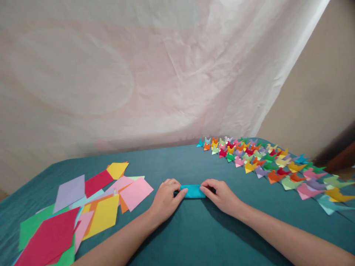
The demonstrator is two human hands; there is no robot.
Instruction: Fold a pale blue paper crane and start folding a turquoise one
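Note:
A blue piece of folded paper [194, 191], a narrow rectangle, lies between my two hands at the middle of the table. My left hand [169, 195] pinches its left end, thumb on top and fingers curled. At the right end, the thumb and fingers of my right hand [217, 194] close on the paper. Parts of both ends are hidden under the fingertips.
Loose coloured paper sheets [102, 216] overlap on the left side of the table. Several rows of folded paper birds [260, 159] stand along the right side. A dark green cloth [172, 162] covers the table, and a pale curtain [155, 74] hangs behind it.

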